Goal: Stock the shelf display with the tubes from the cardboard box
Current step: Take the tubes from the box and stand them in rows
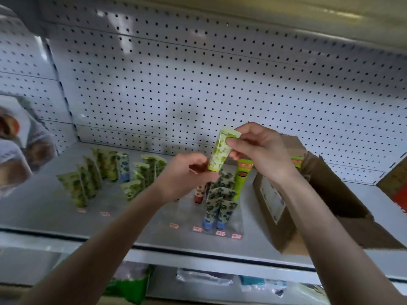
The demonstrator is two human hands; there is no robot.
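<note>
A green leaf-patterned tube (220, 150) is held above the shelf, cap end down. My right hand (257, 148) pinches its flat upper end, and my left hand (189, 170) grips its cap end. An open cardboard box (308, 194) stands on the shelf (44, 208) at the right, under my right forearm. Several green tubes (88, 179) stand in rows at the left. Blue-capped tubes (218, 208) stand in a row at the middle, partly hidden behind my left hand. A bright green tube with an orange top (241, 175) stands just left of the box.
White pegboard (198, 84) backs the shelf. Small price labels (197, 228) line the shelf's front. Packaged goods (204, 278) lie on the lower shelf. A blurred picture panel (19, 146) is at the far left. A reddish object (399, 194) shows at the right edge.
</note>
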